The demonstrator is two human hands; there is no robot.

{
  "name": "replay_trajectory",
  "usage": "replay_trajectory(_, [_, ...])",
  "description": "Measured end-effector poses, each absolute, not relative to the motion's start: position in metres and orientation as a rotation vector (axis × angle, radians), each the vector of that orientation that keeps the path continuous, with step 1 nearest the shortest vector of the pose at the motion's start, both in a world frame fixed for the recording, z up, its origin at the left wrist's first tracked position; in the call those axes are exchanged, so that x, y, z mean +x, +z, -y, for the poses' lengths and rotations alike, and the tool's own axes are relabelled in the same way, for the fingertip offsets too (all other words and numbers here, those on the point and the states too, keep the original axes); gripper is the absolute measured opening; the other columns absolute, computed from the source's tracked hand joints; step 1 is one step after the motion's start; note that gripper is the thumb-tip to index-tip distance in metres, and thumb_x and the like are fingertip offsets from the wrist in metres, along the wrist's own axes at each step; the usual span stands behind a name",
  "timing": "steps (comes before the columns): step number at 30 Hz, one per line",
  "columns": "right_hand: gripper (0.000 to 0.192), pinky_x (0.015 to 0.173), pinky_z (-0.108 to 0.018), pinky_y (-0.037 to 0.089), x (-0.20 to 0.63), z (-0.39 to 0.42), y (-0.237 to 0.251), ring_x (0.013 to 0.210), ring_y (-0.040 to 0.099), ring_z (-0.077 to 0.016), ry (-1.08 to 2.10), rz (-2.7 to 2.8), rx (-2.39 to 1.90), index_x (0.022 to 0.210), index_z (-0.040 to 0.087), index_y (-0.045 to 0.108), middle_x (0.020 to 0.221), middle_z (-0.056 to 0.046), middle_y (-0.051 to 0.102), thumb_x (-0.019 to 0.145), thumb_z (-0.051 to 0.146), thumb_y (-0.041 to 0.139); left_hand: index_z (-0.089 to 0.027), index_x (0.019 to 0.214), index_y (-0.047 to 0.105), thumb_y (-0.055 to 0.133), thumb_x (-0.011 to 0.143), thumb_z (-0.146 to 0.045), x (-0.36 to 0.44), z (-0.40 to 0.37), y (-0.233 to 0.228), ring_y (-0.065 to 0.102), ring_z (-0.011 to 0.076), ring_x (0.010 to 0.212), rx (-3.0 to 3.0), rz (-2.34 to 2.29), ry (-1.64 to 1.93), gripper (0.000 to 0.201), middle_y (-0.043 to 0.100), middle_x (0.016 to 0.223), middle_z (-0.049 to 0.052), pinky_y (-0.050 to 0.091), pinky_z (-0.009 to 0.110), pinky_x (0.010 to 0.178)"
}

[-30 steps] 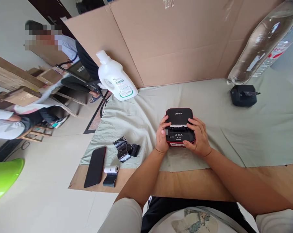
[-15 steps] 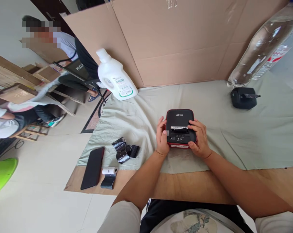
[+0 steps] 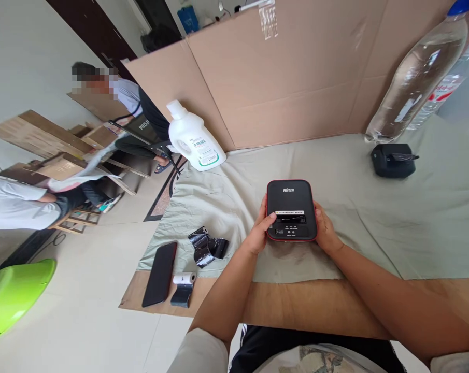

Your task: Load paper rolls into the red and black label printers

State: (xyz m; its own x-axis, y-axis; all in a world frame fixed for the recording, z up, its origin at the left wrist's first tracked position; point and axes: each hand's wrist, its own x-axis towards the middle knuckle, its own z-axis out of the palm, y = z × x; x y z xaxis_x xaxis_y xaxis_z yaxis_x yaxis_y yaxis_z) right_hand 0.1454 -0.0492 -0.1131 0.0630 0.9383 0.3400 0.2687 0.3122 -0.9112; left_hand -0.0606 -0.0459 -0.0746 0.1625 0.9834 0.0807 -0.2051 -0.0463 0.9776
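A small black printer with a red rim is held between both my hands above the pale green cloth. Its top faces me, showing a white label strip, a paper slot and small buttons. My left hand grips its left side with the thumb on the top near the slot. My right hand holds its right side, mostly hidden behind the printer's edge.
Left of me lie a black film roll, a phone, a small white paper roll and a dark holder. A white detergent bottle, cardboard wall, plastic water bottle and black device stand behind. People sit at far left.
The printer has tilted up so its top faces me more fully. My right hand slid from the top to the right side; my left thumb moved onto the top.
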Motion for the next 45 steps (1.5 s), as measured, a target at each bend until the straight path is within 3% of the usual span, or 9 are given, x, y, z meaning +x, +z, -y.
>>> replay_trajectory(4, [0.066,0.113,-0.053,0.043,0.144,0.051,-0.114,0.137,0.05,-0.0273,0.765,1.765,-1.126,0.152,0.023,0.037,0.151,-0.013,0.05,0.098,0.062,0.034,-0.018,0.118,0.066,0.066,0.077,-0.047,-0.085,0.01,-0.065,0.067,0.034,0.115,0.862,-0.911,1.218,0.05,0.074,0.114,0.01,0.049,0.051,0.103])
replay_trajectory(8, [0.058,0.108,-0.054,0.048,0.143,0.052,-0.112,0.131,0.056,-0.028,0.772,1.901,-1.203,0.145,0.023,0.047,0.14,-0.013,0.061,0.099,0.057,0.036,-0.016,0.093,0.068,0.067,0.075,-0.038,-0.135,-0.053,-0.048,0.072,0.0297,0.096,0.678,-1.016,1.34,0.029,0.077,0.089,0.008,0.052,0.047,0.097])
replay_trajectory(13, [0.052,0.105,-0.055,0.051,0.142,0.052,-0.11,0.126,0.061,-0.0282,0.718,1.944,-1.232,0.139,0.025,0.054,0.133,-0.011,0.066,0.1,0.054,0.036,-0.016,0.086,0.065,0.06,0.079,-0.029,-0.19,-0.116,-0.032,0.07,0.0219,0.07,0.469,-1.141,1.517,0.016,0.074,0.075,0.006,0.058,0.042,0.083])
replay_trajectory(21, [0.048,0.103,-0.052,0.052,0.14,0.053,-0.111,0.123,0.062,-0.0271,0.659,1.98,-1.242,0.14,0.026,0.053,0.131,-0.011,0.067,0.1,0.049,0.038,-0.018,0.082,0.062,0.058,0.08,-0.028,-0.231,-0.153,-0.022,0.069,0.0238,0.069,0.451,-1.481,1.574,0.011,0.068,0.069,0.004,0.06,0.046,0.076])
replay_trajectory(26, [0.044,0.101,-0.052,0.052,0.139,0.052,-0.11,0.119,0.063,-0.0279,0.639,2.031,-1.255,0.132,0.024,0.059,0.125,-0.011,0.069,0.098,0.047,0.043,-0.019,0.073,0.055,0.066,0.076,-0.023,-0.244,-0.156,-0.014,0.067,0.0254,0.093,0.638,-2.121,1.622,0.012,0.066,0.082,0.005,0.055,0.042,0.086])
replay_trajectory(31, [0.037,0.104,-0.054,0.049,0.136,0.051,-0.11,0.121,0.061,-0.0278,0.606,2.091,-1.244,0.125,0.023,0.063,0.128,-0.01,0.068,0.094,0.039,0.05,-0.021,0.091,0.059,0.058,0.077,-0.015,-0.199,-0.118,-0.029,0.047,0.0299,0.129,1.21,-2.39,1.751,0.015,0.06,0.119,0.011,0.034,0.048,0.112])
replay_trajectory(34, [0.038,0.106,-0.053,0.047,0.133,0.051,-0.109,0.125,0.059,-0.0275,0.581,2.135,-1.28,0.125,0.022,0.063,0.133,-0.01,0.066,0.092,0.036,0.051,-0.021,0.095,0.062,0.058,0.08,-0.023,-0.138,-0.074,-0.066,0.055,0.0302,0.117,1.827,-2.014,1.44,0.015,0.065,0.11,0.011,0.035,0.05,0.111])
replay_trajectory(38, [0.046,0.112,-0.056,0.041,0.127,0.057,-0.101,0.138,0.048,-0.031,0.491,2.253,-1.371,0.133,0.019,0.059,0.145,-0.013,0.056,0.092,0.038,0.049,-0.023,0.118,0.063,0.053,0.088,-0.037,-0.066,-0.014,-0.112,0.046,0.0347,0.135,2.183,-1.625,0.957,0.034,0.061,0.135,0.014,0.025,0.059,0.116])
replay_trajectory(45, [0.064,0.121,-0.054,0.028,0.13,0.121,-0.098,0.149,0.031,-0.0338,0.468,2.492,-1.348,0.148,0.014,0.045,0.159,-0.016,0.036,0.092,0.044,0.053,-0.023,0.144,0.05,0.041,0.095,-0.038,-0.054,0.026,-0.111,0.032,0.0332,0.149,2.457,-1.501,0.49,0.052,0.042,0.157,0.013,0.021,0.059,0.12])
